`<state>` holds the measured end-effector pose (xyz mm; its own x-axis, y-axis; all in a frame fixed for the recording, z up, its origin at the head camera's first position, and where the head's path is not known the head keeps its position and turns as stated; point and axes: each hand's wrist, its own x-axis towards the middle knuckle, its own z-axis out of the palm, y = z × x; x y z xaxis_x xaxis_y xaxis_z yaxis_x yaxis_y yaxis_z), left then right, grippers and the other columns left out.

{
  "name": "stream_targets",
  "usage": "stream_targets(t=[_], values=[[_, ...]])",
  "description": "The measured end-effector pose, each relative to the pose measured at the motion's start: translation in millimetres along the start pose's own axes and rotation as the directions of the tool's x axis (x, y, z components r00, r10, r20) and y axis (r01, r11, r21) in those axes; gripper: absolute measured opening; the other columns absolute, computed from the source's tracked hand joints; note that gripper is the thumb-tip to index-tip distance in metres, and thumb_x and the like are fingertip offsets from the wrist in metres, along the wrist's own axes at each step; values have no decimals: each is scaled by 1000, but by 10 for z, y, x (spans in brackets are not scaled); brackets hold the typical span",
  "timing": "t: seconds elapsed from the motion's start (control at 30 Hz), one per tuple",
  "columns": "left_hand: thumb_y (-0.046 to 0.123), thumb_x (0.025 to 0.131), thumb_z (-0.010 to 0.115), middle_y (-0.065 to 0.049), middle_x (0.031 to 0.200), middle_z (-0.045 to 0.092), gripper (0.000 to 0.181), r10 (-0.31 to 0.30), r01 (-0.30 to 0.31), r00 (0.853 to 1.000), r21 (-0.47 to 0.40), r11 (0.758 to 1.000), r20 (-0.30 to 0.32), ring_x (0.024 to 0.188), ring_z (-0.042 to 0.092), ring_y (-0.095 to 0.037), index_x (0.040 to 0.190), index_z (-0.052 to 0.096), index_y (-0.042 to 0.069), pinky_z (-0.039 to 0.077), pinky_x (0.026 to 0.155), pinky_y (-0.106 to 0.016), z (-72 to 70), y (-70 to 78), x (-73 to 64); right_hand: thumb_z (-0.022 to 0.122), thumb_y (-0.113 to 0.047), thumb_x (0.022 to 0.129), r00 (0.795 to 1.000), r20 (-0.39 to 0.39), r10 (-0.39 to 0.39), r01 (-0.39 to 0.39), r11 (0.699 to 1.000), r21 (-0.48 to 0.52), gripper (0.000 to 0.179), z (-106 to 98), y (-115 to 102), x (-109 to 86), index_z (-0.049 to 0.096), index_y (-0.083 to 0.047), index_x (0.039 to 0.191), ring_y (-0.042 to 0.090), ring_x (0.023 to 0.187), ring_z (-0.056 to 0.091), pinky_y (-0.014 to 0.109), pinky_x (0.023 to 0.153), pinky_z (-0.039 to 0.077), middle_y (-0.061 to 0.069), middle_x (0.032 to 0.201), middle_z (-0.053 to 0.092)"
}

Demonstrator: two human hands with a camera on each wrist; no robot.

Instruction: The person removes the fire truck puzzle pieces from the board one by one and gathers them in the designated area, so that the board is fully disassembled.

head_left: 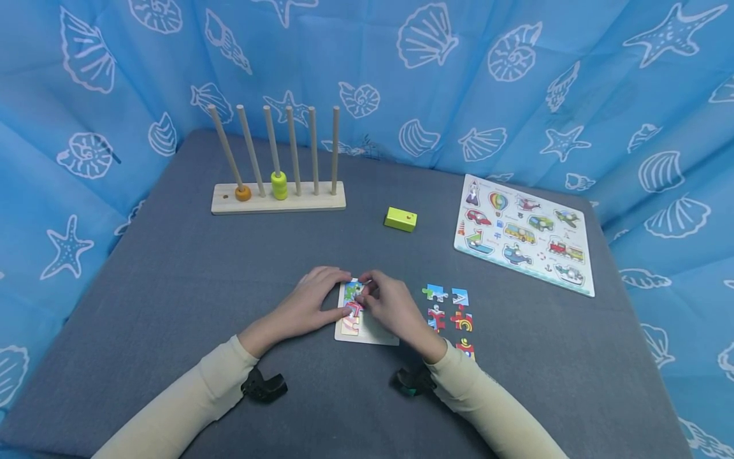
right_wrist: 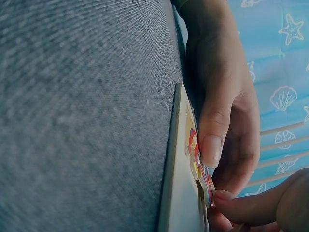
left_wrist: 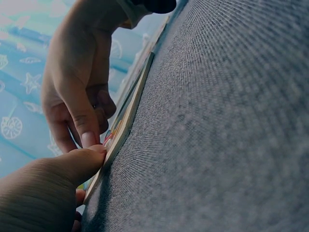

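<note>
A small wooden jigsaw tray (head_left: 378, 334) lies on the table with pink and white puzzle pieces (head_left: 350, 324) along its left side and a green and blue part at its top. My left hand (head_left: 306, 303) rests at the tray's left edge, fingers stretched toward the top corner, thumb pressing the pieces. The right hand (head_left: 398, 311) reaches over the tray from the right. Its thumb and finger pinch a puzzle piece (right_wrist: 209, 194) at the edge of the laid ones; the fingers largely hide this piece in the head view.
Loose puzzle pieces (head_left: 462, 320) lie in two columns right of the tray. Behind stand a wooden peg rack (head_left: 309, 203) with orange and green beads and a yellow-green block (head_left: 401, 219). A vehicle picture board (head_left: 536, 255) lies at the back right, before a blue curtain (head_left: 367, 57).
</note>
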<state>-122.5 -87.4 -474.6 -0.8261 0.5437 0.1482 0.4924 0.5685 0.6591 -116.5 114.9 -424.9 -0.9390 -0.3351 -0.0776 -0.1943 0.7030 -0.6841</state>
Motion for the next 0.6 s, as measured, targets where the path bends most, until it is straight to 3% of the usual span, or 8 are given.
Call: stream_targets(t=[0.6], values=[[43, 87, 67, -2, 135, 53, 56, 17, -17, 1000, -8, 1000, -19, 131, 41, -21, 133, 53, 14, 32, 107, -48, 5, -9, 0, 70, -9, 87, 1000, 1, 0, 0, 1000, -19, 19, -47, 3, 11, 67, -4, 105, 9, 63, 53, 23, 56, 42, 1, 80, 65]])
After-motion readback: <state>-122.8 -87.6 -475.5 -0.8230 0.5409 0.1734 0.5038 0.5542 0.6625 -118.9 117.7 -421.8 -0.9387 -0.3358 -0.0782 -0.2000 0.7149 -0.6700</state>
